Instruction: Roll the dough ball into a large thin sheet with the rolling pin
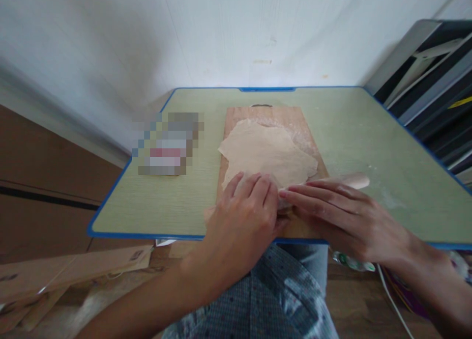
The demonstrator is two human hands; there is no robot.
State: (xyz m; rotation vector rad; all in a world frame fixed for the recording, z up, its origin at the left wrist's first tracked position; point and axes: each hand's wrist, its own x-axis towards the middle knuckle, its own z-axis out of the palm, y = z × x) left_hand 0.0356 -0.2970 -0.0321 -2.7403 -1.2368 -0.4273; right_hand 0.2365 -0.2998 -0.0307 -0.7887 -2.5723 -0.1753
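Note:
A thin sheet of dough (265, 147) with an uneven edge is spread over a wooden cutting board (232, 117), its near part hidden by my hands. A pale wooden rolling pin (356, 181) lies crosswise at the dough's near side, its right end sticking out past the board. My left hand (249, 206) is curled over the pin's middle-left stretch, fingertips at the dough. Over its right part lies my right hand (339, 209), fingers fairly straight and pointing left, thumb mostly hidden. The fingertips of both hands come close together near the board's front.
The board stands on a light green table (368, 127) with a blue rim. Flour dusts the board and the table's right side. A blurred-out packet-like item (167, 147) lies at left. A white wall (221, 34) rises behind; a dark rack (435, 83) stands right.

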